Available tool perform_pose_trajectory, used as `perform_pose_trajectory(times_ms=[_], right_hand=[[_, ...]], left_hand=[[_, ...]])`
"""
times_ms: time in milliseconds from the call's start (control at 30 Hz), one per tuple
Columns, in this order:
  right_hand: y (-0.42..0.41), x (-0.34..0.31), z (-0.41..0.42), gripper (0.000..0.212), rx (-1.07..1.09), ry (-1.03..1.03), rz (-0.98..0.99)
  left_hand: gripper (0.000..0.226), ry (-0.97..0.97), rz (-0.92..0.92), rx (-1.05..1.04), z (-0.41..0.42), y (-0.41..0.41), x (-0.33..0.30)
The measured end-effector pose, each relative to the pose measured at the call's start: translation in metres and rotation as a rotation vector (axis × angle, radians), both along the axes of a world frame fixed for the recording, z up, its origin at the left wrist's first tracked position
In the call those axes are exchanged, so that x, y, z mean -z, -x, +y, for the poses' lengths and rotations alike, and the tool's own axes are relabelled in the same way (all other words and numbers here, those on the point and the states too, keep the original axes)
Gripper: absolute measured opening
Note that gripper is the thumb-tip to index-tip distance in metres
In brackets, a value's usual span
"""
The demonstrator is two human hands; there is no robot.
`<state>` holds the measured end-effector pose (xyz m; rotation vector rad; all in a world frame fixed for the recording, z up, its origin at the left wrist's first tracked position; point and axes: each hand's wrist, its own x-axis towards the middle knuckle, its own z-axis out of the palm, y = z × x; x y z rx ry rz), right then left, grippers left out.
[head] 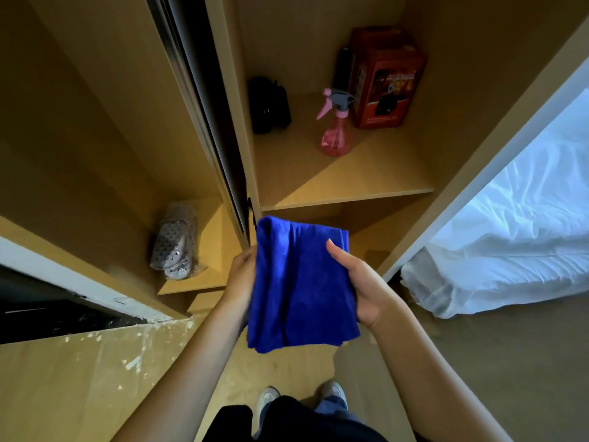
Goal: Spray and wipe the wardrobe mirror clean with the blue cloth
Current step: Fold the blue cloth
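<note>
— How's the cloth?
— Your blue cloth (301,285) hangs folded and bunched, deep blue, before the wardrobe shelf (347,183). Your left hand (242,275) and right hand (360,282) both grip its sides.
— And the spray bottle (336,129)?
— Pink, upright on that shelf.

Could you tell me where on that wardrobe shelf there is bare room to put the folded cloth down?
The shelf is bare along its front edge, in front of the pink spray bottle, and between the bottle and the black object. The back right is crowded: the red box stands right behind the bottle.
</note>
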<state>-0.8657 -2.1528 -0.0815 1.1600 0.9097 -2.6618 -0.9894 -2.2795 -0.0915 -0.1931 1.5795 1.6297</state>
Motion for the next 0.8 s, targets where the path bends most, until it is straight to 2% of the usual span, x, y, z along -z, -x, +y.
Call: perform_pose_trajectory(times_ms=[33,100,133,233,300,333,400,500,567,633,800], right_hand=[[-0.003,0.001,0.003,0.041,0.011,0.0,-0.002],[-0.01,0.003,0.008,0.047,0.017,0.03,-0.01],[-0.012,0.004,0.009,0.05,0.021,0.056,-0.011],[-0.018,0.012,0.007,0.055,0.052,0.087,0.005],[-0.019,0.017,0.005,0.056,0.086,0.084,0.013],[-0.02,0.019,0.005,0.057,0.104,0.076,0.01],[-0.022,0.022,0.005,0.06,0.113,0.056,-0.004],[-0.029,0.027,0.008,0.058,0.12,0.04,0.02],[-0.032,0.027,0.011,0.052,0.097,0.016,0.063],[-0.031,0.027,0.014,0.05,0.067,-0.029,0.075],[-0.038,0.032,0.031,0.053,0.072,-0.123,0.08]], left_hand=[[0.033,0.002,-0.052,-0.011,0.0,0.004,0.003],[0.057,-0.042,-0.229,0.039,-0.009,0.01,0.006],[0.066,-0.054,-0.24,0.092,-0.015,0.01,0.01],[0.072,-0.082,-0.078,0.297,-0.022,0.007,0.015],[0.083,0.02,0.105,0.401,-0.022,0.006,0.018],[0.08,0.077,0.182,0.446,-0.022,0.005,0.02],[0.059,0.119,0.269,0.428,-0.023,0.007,0.021],[0.038,-0.012,0.25,0.364,-0.021,0.016,0.022],[0.036,-0.062,0.258,0.337,-0.016,0.017,0.021],[0.039,-0.034,0.334,0.331,-0.009,0.014,0.023],[0.046,0.051,0.531,0.473,0.01,0.002,0.031]])
